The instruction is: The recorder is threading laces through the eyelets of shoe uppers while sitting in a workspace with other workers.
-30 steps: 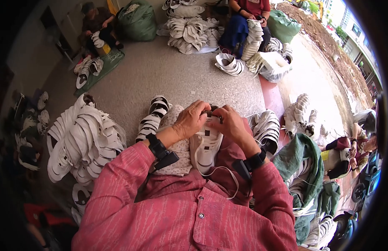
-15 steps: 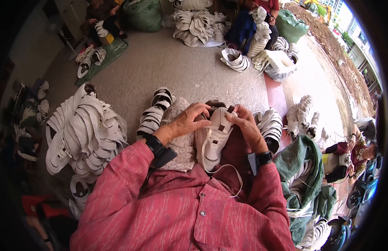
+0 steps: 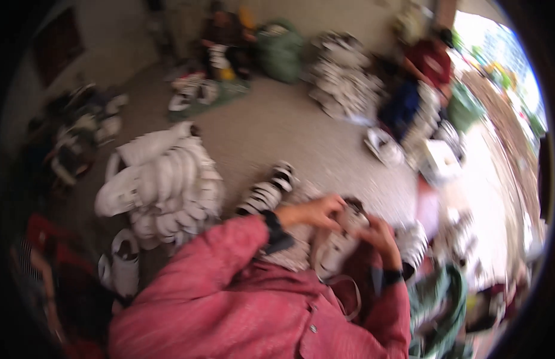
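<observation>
A white shoe upper (image 3: 332, 254) with a dark lining lies on my lap, smeared by motion. My left hand (image 3: 323, 213) is at its upper left edge, thumb and fingers bent onto the collar. On the opposite edge my right hand (image 3: 379, 237) pinches the upper near its tongue. A pale lace (image 3: 354, 302) loops down from it over my dark red clothing. Just left of my lap stands a row of nested white uppers (image 3: 267, 192) with dark linings. Fine detail at the fingertips is lost in the blur.
A big heap of white uppers (image 3: 164, 185) sits on the floor at left. Another stack (image 3: 343, 75) is at the back, near a green sack (image 3: 280, 52). Two people sit working across the floor. Green cloth (image 3: 439, 305) lies at my right, beside more uppers (image 3: 412, 245).
The view has swung left and up, so everything sits further right and lower, and more back wall shows. Both hands stay at the shoe upper.
</observation>
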